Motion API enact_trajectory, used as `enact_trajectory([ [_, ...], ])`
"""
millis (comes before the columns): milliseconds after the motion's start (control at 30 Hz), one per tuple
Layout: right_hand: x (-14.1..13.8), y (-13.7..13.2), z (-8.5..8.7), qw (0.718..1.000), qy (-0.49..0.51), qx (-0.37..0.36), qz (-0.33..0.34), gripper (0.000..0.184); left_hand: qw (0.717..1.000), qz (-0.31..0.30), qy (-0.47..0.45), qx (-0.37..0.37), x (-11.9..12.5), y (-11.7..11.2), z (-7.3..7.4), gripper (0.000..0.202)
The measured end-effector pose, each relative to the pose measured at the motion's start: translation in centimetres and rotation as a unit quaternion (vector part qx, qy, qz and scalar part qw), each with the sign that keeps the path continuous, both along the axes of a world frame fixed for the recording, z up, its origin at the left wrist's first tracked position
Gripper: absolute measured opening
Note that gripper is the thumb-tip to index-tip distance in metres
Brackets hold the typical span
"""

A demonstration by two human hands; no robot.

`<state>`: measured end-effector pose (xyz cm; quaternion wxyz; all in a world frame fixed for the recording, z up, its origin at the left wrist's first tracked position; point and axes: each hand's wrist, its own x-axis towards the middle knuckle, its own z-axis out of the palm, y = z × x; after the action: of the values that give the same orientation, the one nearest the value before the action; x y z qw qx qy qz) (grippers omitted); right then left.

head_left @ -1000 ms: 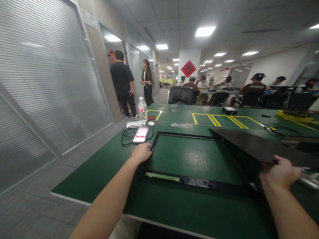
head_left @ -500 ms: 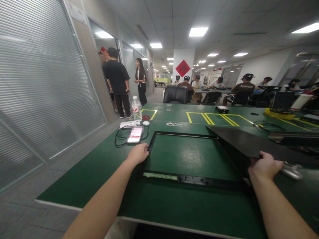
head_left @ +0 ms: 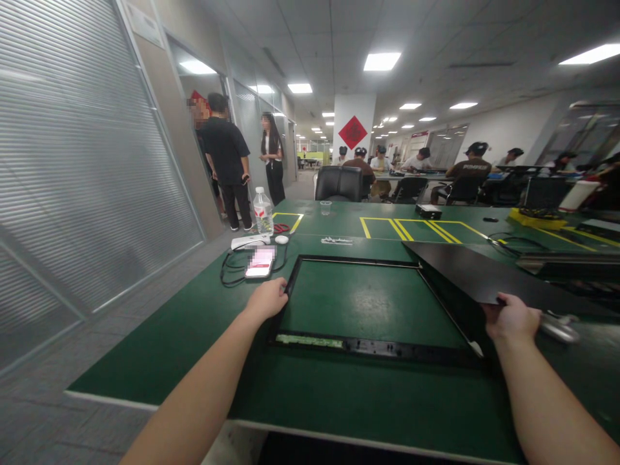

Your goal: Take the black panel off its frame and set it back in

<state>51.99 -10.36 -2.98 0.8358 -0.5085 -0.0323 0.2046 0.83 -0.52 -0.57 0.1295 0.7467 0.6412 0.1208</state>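
A black rectangular frame lies on the green table, with a pale green strip along the left part of its near bar. My left hand is closed around the frame's left side. In my right hand is the near edge of a thin black panel, thumb on top and fingers mostly hidden below. The panel is tilted and raised along the frame's right side. From here I cannot tell whether the panel's far end touches the frame. Bare table shows through the frame's opening.
Beyond my left hand are a phone, a looped black cable, a water bottle and red scissors. Small white pieces lie behind the frame. A metal object sits right of my right hand. Several people are farther off.
My right hand and the panel have shifted slightly, and more of the frame's right side and its near right corner now shows. My left hand keeps its hold. The view has moved a little.
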Motion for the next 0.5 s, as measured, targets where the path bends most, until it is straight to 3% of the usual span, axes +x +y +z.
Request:
enact_trajectory([
  [100, -0.6, -0.1, 0.4, 0.999, 0.006, -0.006, -0.031, 0.044, 1.000, -0.004, 0.001, 0.001, 0.0, 0.0, -0.1, 0.028],
  [500, -1.1, 0.0, 0.9, 0.999, 0.028, -0.021, 0.011, 0.042, 1.000, -0.007, 0.010, -0.008, 0.1, -0.2, 0.1, 0.030],
])
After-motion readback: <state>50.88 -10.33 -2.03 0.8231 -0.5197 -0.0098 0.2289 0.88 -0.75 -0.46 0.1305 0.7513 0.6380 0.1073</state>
